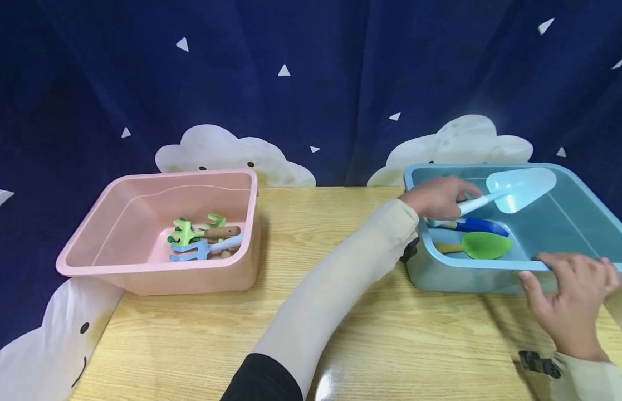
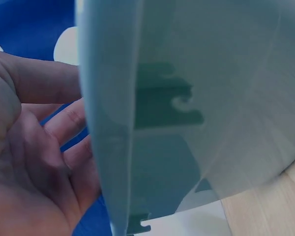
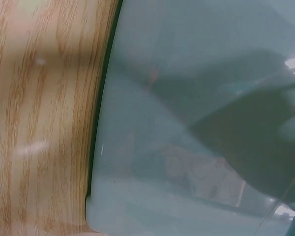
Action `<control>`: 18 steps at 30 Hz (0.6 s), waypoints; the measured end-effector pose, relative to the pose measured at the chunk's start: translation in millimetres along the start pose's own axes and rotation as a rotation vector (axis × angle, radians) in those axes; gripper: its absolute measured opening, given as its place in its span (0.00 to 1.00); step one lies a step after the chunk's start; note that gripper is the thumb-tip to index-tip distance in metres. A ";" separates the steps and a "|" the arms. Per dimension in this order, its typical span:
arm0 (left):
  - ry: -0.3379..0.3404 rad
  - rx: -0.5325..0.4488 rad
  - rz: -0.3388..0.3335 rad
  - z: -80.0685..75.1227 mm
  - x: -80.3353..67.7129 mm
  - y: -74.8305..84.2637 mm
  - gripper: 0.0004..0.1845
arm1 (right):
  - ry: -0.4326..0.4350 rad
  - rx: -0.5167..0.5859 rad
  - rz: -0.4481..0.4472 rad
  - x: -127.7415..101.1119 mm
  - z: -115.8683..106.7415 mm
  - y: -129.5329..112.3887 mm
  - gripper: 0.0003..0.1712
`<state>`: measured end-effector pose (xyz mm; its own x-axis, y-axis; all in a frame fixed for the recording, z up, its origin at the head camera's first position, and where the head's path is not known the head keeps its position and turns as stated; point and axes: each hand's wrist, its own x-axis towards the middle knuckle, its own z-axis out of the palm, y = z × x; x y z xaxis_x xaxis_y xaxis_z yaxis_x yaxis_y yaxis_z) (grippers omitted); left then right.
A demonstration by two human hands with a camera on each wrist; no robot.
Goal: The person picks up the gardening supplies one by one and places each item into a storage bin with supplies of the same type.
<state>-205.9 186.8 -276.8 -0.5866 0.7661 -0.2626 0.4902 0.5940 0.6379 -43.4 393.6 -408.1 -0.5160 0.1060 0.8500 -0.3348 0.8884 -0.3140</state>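
In the head view my left hand reaches over the left side of the blue bin and pinches the white handle of a hand trowel. The trowel's pale blue blade is raised inside the bin, towards its back. Below that hand lie a dark blue trowel and a green trowel. My right hand grips the bin's front rim, fingers over it and thumb outside. The left wrist view shows the left hand, its fingertips hidden behind the bin wall.
A pink bin stands at the left on the wooden table. It holds several small garden tools, among them a green rake and a blue hand fork. A dark blue curtain hangs behind.
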 end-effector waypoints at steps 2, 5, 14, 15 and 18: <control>0.020 0.003 -0.007 1.0 1.6 0.0 0.31 | -0.005 -0.003 0.003 -0.5 -1.7 0.5 0.50; 0.055 0.017 -0.021 1.0 4.5 -0.5 0.31 | -0.010 0.003 0.009 -0.5 -0.6 0.6 0.50; 0.138 0.051 0.090 6.5 12.7 0.7 0.30 | 0.015 -0.005 -0.017 2.3 -0.1 -3.5 0.48; 0.139 0.070 0.095 6.5 11.9 1.8 0.30 | 0.010 -0.005 -0.015 2.4 -0.6 -3.4 0.49; 0.125 0.074 0.116 5.2 7.3 2.5 0.28 | 0.013 -0.012 -0.017 1.3 -1.9 -0.7 0.48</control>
<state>-205.6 195.2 -280.8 -0.5963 0.7971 -0.0955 0.6025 0.5230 0.6029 -42.3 394.0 -406.0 -0.4999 0.0965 0.8607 -0.3337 0.8956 -0.2942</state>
